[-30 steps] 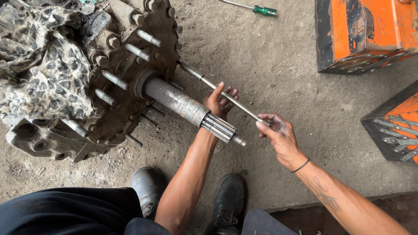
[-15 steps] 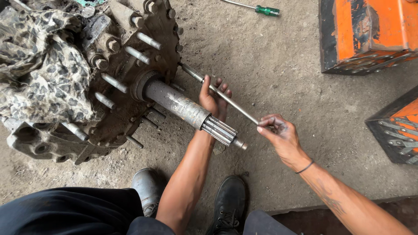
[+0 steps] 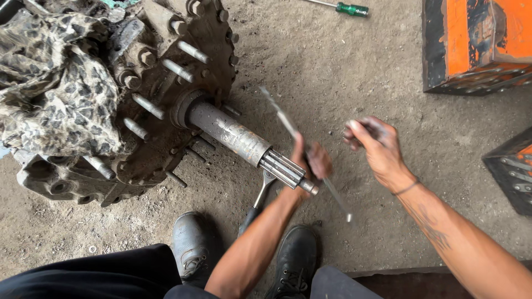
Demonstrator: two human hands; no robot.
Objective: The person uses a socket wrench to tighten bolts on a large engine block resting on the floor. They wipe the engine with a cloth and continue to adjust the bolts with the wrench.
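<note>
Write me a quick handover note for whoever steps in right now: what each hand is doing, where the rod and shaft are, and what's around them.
Left hand: fingers closed on the thin metal rod, blurred with motion, right at the splined end of the shaft.
Right hand: empty, fingers loosely curled, off the rod, above the floor.
Shaft sticks out of the studded hub, which lies on the dirt floor with a patterned cloth draped over it.
A wrench lies under the shaft end, near the boots. A green-handled screwdriver lies at the top, beside the orange box.
Rod is free of the hub.
</note>
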